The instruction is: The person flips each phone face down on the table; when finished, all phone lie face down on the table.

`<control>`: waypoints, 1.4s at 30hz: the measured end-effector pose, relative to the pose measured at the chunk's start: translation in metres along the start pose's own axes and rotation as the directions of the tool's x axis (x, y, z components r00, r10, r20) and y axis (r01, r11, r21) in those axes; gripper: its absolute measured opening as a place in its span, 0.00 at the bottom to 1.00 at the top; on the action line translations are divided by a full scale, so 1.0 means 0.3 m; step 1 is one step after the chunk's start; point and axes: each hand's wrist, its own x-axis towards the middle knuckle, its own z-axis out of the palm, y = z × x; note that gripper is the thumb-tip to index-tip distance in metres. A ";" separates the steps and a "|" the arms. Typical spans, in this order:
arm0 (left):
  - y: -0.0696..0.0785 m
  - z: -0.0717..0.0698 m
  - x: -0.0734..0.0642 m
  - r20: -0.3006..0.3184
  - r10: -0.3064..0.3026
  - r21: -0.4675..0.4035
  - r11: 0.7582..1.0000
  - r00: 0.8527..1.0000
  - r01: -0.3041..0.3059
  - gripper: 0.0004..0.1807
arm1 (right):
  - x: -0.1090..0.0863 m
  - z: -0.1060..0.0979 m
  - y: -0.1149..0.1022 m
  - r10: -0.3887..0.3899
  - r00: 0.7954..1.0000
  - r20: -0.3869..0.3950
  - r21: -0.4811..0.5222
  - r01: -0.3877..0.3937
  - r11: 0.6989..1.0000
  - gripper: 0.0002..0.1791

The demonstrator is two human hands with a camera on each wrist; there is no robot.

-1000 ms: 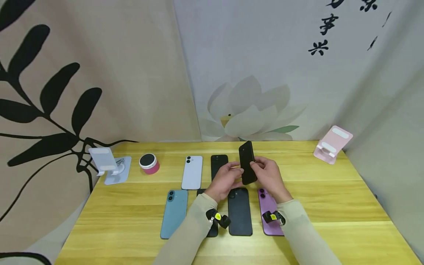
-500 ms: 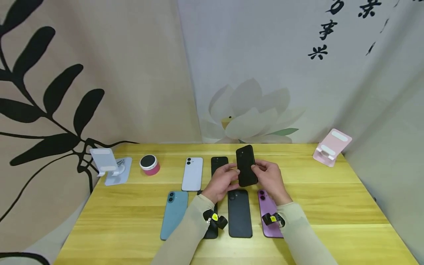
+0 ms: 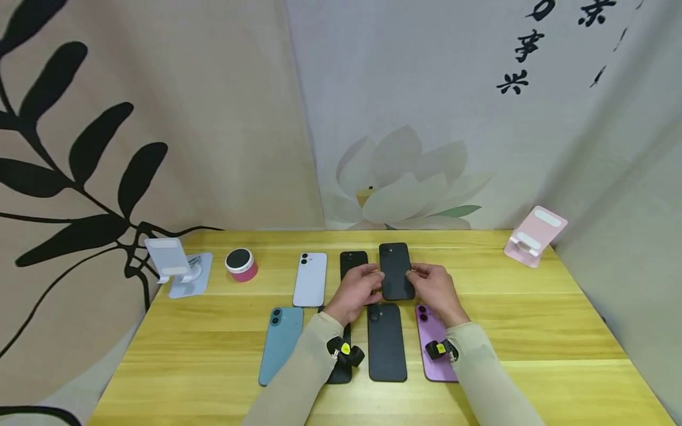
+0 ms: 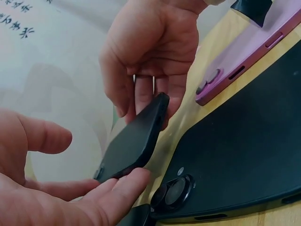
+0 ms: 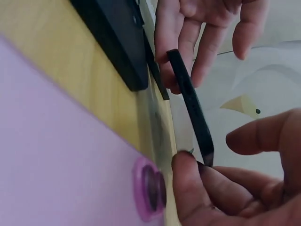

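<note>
A black smartphone (image 3: 396, 271), its camera side toward the head view, is at the back of the wooden table between both hands. My left hand (image 3: 354, 293) touches its left edge with extended fingers; in the left wrist view the thumb stands apart from the phone (image 4: 129, 143). My right hand (image 3: 437, 293) has its fingers at the opposite edge, and in the right wrist view its thumb is clear of the phone (image 5: 190, 103). Whether the phone lies fully on the table I cannot tell. Just in front lies a larger dark phone (image 3: 386, 343).
A teal phone (image 3: 280, 346), a white phone (image 3: 310, 281), a purple phone (image 3: 437, 349) and two more black phones, partly covered by the left arm, lie around. A white stand (image 3: 192, 275) and pink-and-white jar (image 3: 241, 266) are left; a pink stand (image 3: 535, 236) is right.
The black smartphone, upright and tilted between the hands a second ago, has been turned and lowered flatter, its camera side now showing. Both hands stayed almost in place.
</note>
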 end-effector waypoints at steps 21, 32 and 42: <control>0.014 0.027 -0.007 0.064 -0.038 0.110 0.993 0.997 0.031 0.37 | -0.014 0.000 0.000 -0.069 0.998 0.006 -0.246 0.069 0.967 0.26; 0.010 0.022 -0.015 0.094 -0.045 0.104 0.994 0.994 0.036 0.37 | -0.031 -0.009 -0.001 -0.057 0.998 0.015 -0.279 0.059 0.958 0.29; 0.009 -0.006 -0.013 0.082 0.003 0.111 0.994 0.997 -0.012 0.34 | -0.024 -0.032 -0.014 -0.077 0.996 0.037 -0.259 0.084 0.962 0.29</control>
